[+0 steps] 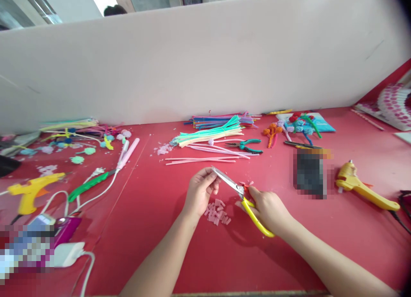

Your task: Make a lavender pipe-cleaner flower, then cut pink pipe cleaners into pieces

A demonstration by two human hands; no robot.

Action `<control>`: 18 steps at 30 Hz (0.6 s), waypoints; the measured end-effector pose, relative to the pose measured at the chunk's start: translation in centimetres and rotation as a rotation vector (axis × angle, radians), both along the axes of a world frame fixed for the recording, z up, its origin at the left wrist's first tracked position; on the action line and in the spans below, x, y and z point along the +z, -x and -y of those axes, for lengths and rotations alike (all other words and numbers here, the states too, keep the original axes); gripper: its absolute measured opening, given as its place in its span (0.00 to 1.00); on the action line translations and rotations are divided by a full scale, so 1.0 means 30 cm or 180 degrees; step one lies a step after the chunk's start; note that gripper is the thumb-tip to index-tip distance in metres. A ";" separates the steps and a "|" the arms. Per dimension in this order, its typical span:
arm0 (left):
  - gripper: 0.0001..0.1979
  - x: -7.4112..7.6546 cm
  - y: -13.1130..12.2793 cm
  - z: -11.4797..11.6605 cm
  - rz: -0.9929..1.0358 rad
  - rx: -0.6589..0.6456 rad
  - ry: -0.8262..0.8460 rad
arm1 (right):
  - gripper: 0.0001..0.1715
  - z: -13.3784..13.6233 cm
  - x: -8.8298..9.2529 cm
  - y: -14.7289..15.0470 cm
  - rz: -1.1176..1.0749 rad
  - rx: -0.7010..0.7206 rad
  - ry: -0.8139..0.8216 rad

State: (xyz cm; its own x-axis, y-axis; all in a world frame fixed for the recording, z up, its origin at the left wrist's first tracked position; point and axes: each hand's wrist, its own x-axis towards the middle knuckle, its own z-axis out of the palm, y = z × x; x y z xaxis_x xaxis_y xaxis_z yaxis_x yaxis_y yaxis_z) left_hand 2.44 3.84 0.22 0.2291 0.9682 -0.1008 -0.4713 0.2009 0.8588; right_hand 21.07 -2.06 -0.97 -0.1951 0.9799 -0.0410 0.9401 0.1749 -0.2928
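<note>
My right hand (265, 207) is closed round yellow-handled scissors (257, 220), their blades pointing up and left. The blade tips reach the fingers of my left hand (202, 188), which are pinched together; whatever they hold is too small to make out. Below and between the hands lies a small pile of short pink cut pieces (217, 212) on the red table (205, 262). Beyond the hands are several long thin pink stems (201, 160) and teal-handled pliers (245, 146).
Bundled pipe cleaners (208, 132) lie near the white partition (192, 66). A yellow glue gun (366, 188) and a blurred dark object (310, 173) are at right. Another glue gun (30, 192), a pink styling tool (128, 153), a green-handled cutter (88, 185) and cables are at left.
</note>
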 end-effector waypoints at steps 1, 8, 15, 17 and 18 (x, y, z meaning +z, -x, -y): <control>0.03 0.000 0.000 0.000 0.0001 0.0000 0.0006 | 0.20 0.000 -0.001 -0.001 -0.0003 -0.0002 0.0001; 0.04 0.001 0.000 -0.001 0.0001 -0.0003 0.0035 | 0.19 0.000 -0.010 -0.004 -0.0033 0.0000 -0.0042; 0.06 0.011 0.001 0.001 -0.0024 0.0014 0.0086 | 0.21 -0.001 -0.005 -0.002 -0.0056 -0.0065 -0.0055; 0.06 0.014 -0.001 0.003 -0.0035 -0.0004 0.0118 | 0.21 -0.008 0.003 0.003 -0.0061 -0.0153 -0.0017; 0.07 0.015 -0.003 0.004 -0.0042 -0.0027 0.0138 | 0.20 -0.013 0.009 0.007 -0.0068 -0.0211 -0.0008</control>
State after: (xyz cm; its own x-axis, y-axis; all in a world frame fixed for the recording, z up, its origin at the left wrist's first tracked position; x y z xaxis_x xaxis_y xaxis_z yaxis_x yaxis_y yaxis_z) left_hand 2.53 3.71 0.68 0.2357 0.9608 -0.1457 -0.4580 0.2420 0.8554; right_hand 20.87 -1.67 -0.70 -0.1306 0.9908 -0.0349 0.9432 0.1133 -0.3124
